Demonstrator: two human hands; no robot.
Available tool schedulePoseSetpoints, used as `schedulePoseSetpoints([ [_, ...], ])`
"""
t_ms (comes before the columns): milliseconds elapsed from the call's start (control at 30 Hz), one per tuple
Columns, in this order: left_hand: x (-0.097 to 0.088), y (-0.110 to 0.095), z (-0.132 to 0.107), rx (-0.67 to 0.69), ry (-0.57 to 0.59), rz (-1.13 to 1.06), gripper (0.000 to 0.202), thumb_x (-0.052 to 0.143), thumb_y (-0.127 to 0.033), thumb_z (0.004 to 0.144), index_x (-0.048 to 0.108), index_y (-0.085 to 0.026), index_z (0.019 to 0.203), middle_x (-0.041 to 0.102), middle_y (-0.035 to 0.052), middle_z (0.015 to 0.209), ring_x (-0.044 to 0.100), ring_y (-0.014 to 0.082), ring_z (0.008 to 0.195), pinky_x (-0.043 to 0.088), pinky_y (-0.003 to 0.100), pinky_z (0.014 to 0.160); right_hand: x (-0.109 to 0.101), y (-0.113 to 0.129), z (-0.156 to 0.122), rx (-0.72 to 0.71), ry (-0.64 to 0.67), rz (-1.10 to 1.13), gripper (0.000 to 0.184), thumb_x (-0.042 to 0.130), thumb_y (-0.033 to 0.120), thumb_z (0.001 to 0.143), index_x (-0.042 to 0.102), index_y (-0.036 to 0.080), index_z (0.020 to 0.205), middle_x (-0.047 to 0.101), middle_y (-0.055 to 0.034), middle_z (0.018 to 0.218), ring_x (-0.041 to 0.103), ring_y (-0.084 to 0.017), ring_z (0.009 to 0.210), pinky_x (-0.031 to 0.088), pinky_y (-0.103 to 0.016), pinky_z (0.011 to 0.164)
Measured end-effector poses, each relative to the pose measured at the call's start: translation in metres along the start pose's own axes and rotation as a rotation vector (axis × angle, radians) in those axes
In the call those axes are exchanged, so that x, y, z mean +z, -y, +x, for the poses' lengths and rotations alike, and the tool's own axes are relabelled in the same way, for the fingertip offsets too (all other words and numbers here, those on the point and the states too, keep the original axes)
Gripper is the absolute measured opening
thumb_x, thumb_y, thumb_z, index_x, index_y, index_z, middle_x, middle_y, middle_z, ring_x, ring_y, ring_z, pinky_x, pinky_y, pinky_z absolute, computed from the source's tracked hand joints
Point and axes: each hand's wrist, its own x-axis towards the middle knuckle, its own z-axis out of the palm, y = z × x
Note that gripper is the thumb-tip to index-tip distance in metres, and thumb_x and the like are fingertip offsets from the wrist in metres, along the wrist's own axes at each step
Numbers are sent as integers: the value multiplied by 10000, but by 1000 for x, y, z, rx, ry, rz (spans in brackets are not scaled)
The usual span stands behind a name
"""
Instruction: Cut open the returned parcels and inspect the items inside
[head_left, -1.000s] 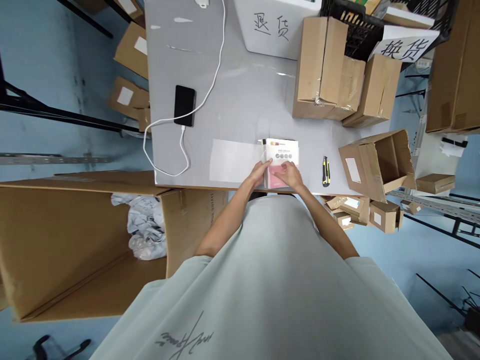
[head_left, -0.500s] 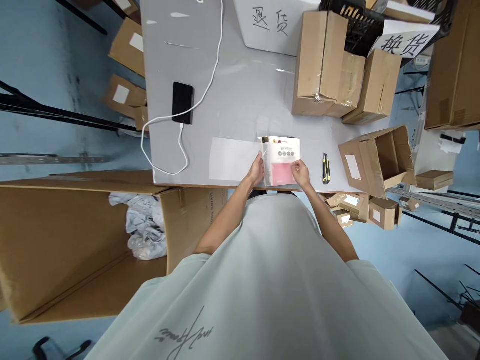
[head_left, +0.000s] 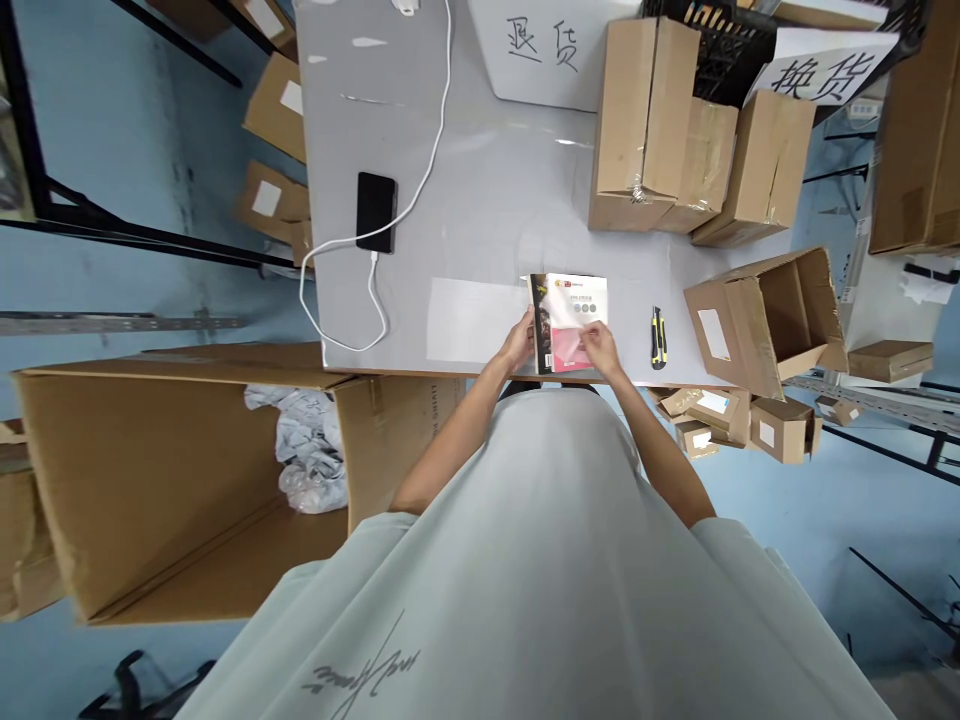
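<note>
A book (head_left: 589, 290) with a white and pink cover lies at the table's front edge, in front of my body. My left hand (head_left: 519, 342) grips its left edge. Along that side a dark, picture-filled strip (head_left: 541, 330) shows from under the cover sheet. With fingers pinched, my right hand (head_left: 600, 348) holds the pink part of the cover, which looks creased and pulled to the right. A white sheet of paper (head_left: 472, 318) lies flat to the left of the book. A yellow and black box cutter (head_left: 658, 338) rests to the right.
A black phone (head_left: 376, 212) with a white cable lies back left. Cardboard boxes (head_left: 645, 110) stand at the back right, near a black crate (head_left: 724, 55). An open box (head_left: 772, 320) sits at the right edge. A large open carton (head_left: 187, 480) stands below left.
The white and pink cover has shifted right and creased under my right hand, baring the dark strip at the left. The whole view has turned slightly.
</note>
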Motion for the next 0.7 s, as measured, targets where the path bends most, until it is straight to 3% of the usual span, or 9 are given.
schedulePoseSetpoints([
  [67, 3, 3, 1, 40, -28, 43, 749, 909, -836, 799, 743, -216, 1185, 858, 163, 1280, 801, 362, 1276, 648, 452, 1070, -33, -14, -1, 57, -126, -15, 56, 487, 307, 1025, 462, 297, 977, 695, -33, 980, 722, -214, 886, 657, -356, 841],
  [133, 10, 7, 2, 94, -110, 90, 752, 1065, -640, 681, 709, -216, 1190, 858, 154, 1299, 812, 341, 1247, 651, 436, 1075, -67, -28, -3, 132, -327, -87, 70, 546, 312, 968, 480, 289, 963, 714, -47, 980, 731, -236, 882, 658, -406, 910],
  [200, 17, 11, 4, 123, -216, 135, 760, 1123, -475, 606, 680, -213, 1166, 861, 155, 1296, 814, 333, 1232, 659, 424, 1071, -94, -39, -6, 176, -458, -157, 72, 572, 323, 943, 519, 277, 960, 728, -64, 967, 746, -264, 901, 651, -462, 988],
  [267, 25, 13, 6, 127, -300, 163, 746, 1129, -367, 580, 656, -216, 1137, 869, 148, 1268, 816, 326, 1214, 670, 419, 1059, -109, -46, -10, 188, -507, -189, 100, 572, 326, 949, 574, 254, 1019, 748, -94, 1025, 754, -279, 943, 640, -501, 1043],
  [367, 32, 12, 7, 127, -362, 164, 730, 1121, -250, 538, 644, -221, 1089, 882, 126, 1175, 826, 315, 1142, 685, 424, 1017, -108, -48, -15, 91, -534, -257, 311, 561, 297, 974, 630, 211, 1264, 728, -186, 1343, 744, -311, 1206, 599, -526, 1155],
  [433, 34, 10, 5, 132, -353, 162, 710, 1123, -231, 495, 660, -217, 1033, 880, 114, 1092, 825, 314, 1072, 691, 430, 973, -96, -46, -16, -42, -532, -350, 463, 534, 277, 1008, 602, 184, 1456, 640, -233, 1546, 652, -336, 1447, 539, -546, 1257],
  [500, 33, 7, 3, 143, -323, 147, 684, 1128, -267, 462, 696, -205, 988, 868, 95, 1020, 815, 304, 1002, 687, 427, 932, -82, -44, -15, -116, -498, -413, 560, 498, 271, 1040, 549, 151, 1584, 605, -256, 1606, 582, -351, 1551, 501, -566, 1308],
  [700, 10, -24, 5, 230, -239, 36, 699, 1122, -426, 427, 773, -177, 979, 826, 51, 942, 759, 239, 854, 648, 365, 805, -64, -44, -3, 93, -359, -305, 680, 466, 207, 1007, 534, 109, 1676, 759, -229, 1407, 763, -319, 1237, 595, -496, 1176],
])
